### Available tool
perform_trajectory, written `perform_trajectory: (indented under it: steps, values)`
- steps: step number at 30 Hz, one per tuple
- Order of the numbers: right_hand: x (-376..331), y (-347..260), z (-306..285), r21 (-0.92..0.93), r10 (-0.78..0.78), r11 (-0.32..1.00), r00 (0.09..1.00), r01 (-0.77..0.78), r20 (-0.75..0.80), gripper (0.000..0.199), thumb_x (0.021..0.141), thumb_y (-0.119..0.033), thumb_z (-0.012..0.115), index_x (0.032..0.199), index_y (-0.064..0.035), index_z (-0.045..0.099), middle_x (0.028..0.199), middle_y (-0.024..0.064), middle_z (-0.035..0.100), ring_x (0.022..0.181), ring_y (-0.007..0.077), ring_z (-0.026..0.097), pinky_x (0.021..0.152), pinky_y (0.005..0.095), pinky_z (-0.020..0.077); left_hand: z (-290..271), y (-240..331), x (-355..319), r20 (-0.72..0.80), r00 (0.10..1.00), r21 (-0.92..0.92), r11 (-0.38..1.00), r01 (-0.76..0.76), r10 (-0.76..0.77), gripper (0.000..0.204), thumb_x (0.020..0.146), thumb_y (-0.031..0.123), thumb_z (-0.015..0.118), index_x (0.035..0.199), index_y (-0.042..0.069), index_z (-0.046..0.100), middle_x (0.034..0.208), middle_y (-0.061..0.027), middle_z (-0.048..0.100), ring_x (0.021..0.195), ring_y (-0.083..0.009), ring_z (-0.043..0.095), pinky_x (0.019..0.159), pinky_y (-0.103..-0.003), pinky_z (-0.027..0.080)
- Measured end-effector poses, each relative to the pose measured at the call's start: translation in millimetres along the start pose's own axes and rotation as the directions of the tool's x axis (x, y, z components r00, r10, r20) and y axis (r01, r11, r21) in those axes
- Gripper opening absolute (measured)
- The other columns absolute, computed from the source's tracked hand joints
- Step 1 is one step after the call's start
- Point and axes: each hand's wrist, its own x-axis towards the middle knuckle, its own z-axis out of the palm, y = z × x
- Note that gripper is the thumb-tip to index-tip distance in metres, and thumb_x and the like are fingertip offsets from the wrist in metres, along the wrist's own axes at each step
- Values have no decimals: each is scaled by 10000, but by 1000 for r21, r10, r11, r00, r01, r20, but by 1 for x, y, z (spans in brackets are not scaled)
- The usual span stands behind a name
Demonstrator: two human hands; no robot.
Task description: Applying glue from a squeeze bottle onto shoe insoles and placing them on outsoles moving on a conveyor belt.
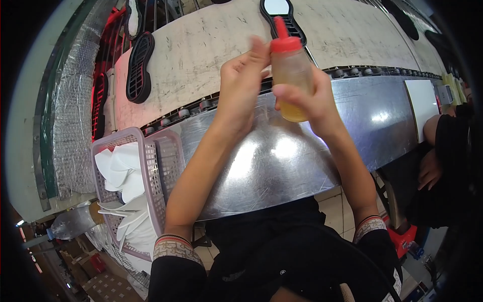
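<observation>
My right hand (317, 103) is wrapped round a squeeze bottle (293, 75) of cloudy clear plastic. It has a red screw cap with a pointed red nozzle, and yellowish liquid fills its lower part. The bottle is held nearly upright above the metal worktop (266, 171). Close by the bottle's left side, my left hand (244, 80) is raised with bent fingers. Its fingertips are smeared by motion, and whether anything is between them does not show. Beyond both hands, a black shoe sole (297, 31) with a white patch lies on the pale conveyor belt.
Another black sole (139, 68) lies at the belt's left. A roller chain (183, 111) runs along its near edge. A pinkish basket (142, 132) of white cut pieces (126, 173) stands left of the worktop. At the right, a white board (421, 105) lies beside another person's hand (429, 170).
</observation>
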Motion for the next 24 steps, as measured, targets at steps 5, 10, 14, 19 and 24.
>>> perform_trajectory:
  steps: [5,10,14,19,24]
  values:
    - [4,-4,-32,638,8,682,877,-357,481,544,750,-385,556,1079,46,508,734,130,567,556,186,588,518,271,496,6,-4,2,211,974,-60,996,-70,81,617,964,456,353,1310,-49,432,1214,-152,560,1110,-177,506,987,-343,360]
    - [3,10,-31,799,-267,424,784,-427,561,706,781,-462,494,1130,147,426,730,232,573,483,237,592,423,280,499,13,-2,-6,338,930,-61,989,-133,146,580,945,383,421,1336,-45,399,1174,-102,568,1061,-152,518,1009,-341,331]
    - [4,10,-31,797,-291,375,756,-474,587,715,782,-467,497,1131,152,420,719,235,571,489,248,595,429,284,508,14,0,-8,352,926,-35,990,-135,139,571,928,335,476,1351,-37,384,1088,-58,575,1035,-131,520,985,-313,345]
    - [0,12,-31,740,-277,470,716,-481,641,710,767,-453,522,1109,162,433,720,252,571,500,269,593,444,303,517,24,7,-20,357,930,-104,993,-49,83,533,898,328,526,1277,-40,455,1049,-73,598,1022,-126,530,926,-267,378]
    - [-6,0,-26,646,-107,657,800,-389,591,720,716,-438,596,1151,98,393,682,210,569,508,240,596,412,286,505,23,7,-18,327,935,-105,989,-105,134,519,875,368,562,1178,-50,510,1003,-112,610,874,-139,609,728,-235,489]
